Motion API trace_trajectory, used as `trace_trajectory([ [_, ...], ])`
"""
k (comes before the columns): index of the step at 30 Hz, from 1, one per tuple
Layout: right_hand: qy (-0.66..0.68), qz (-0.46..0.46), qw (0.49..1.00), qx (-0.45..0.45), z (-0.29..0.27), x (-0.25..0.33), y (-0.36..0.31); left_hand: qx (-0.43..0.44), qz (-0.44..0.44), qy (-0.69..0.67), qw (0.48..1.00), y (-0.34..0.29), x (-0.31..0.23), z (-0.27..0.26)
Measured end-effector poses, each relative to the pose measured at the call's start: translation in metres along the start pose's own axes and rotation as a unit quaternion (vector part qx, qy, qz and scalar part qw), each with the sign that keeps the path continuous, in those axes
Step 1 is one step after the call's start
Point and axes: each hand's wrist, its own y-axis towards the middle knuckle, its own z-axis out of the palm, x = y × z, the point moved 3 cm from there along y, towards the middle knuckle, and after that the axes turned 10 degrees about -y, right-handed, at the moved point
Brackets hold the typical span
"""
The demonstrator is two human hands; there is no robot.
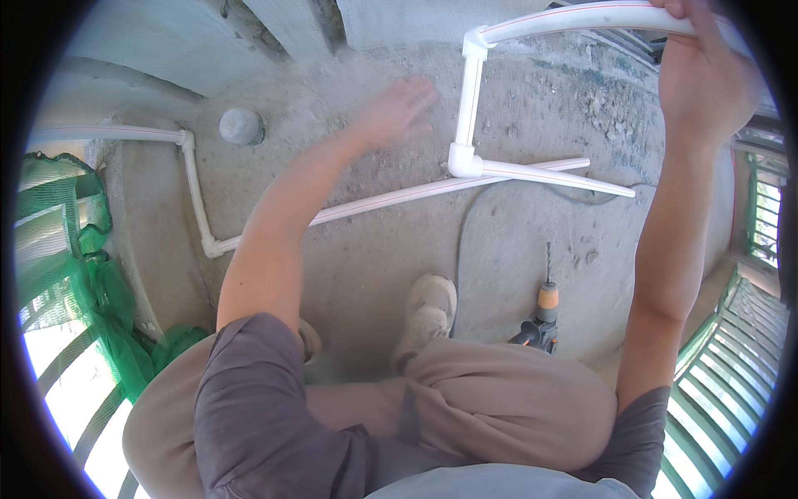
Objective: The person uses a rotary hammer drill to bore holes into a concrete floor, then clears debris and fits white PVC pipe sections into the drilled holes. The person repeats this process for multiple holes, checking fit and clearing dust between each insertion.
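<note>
At the upper right, my right hand (711, 87) is wrapped round a long white plastic pipe (573, 18) with a thin red stripe. That pipe joins an elbow fitting (476, 40), a short upright piece (468, 100) and a lower elbow (464, 160), from which another length runs right. My left hand (397, 112), slightly blurred, is held out empty with its fingers apart, left of the short piece and not touching it. A second striped pipe (391, 198) passes beneath the assembly and runs behind my left forearm to an elbow (212, 247) at the left.
A drill with a long bit (546, 303) lies on the dusty concrete floor (515, 249) by my knee, and a dark cable (462, 249) trails nearby. A rounded grey object (242, 126) stands near the wall. Green netting (104, 299) hangs at the left; railings (723, 374) line the right.
</note>
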Motion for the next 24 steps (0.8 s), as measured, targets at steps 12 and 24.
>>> trace_trajectory([
  [12, 0.025, 0.088, 0.996, 0.013, 0.028, -0.015, 0.012, -0.267, -0.322, -0.495, 0.761, -0.069, -0.069, -0.009],
  [24, -0.119, -0.01, 0.968, 0.222, 0.192, -0.033, -0.006, -0.472, -0.372, -0.511, 0.614, -0.079, -0.049, -0.012],
])
